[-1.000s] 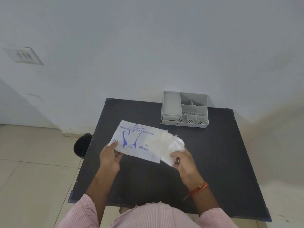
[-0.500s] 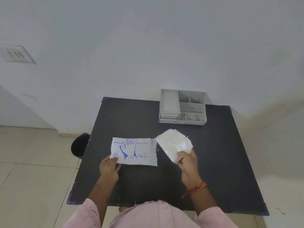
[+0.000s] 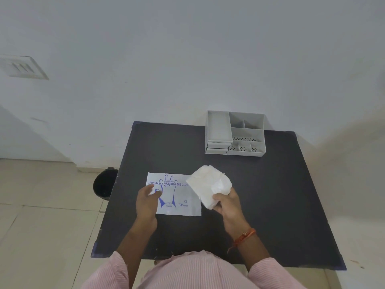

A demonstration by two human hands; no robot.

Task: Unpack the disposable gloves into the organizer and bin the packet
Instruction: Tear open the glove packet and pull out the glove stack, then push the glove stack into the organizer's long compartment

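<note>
Right hand [image 3: 228,207]: fingers closed around the stack of gloves [image 3: 209,187], raised above the counter [image 3: 270,205]. Left hand [image 3: 146,202]: fingers loosely spread over the flat packet [image 3: 181,197]. Organizer [image 3: 236,133] well beyond both; bin [image 3: 104,185] left of the left fingers.

Black table [image 3: 281,205] centre frame, white wall [image 3: 187,59] behind, switch plate [image 3: 23,67] upper left, beige tiled floor [image 3: 41,226] lower left.
</note>
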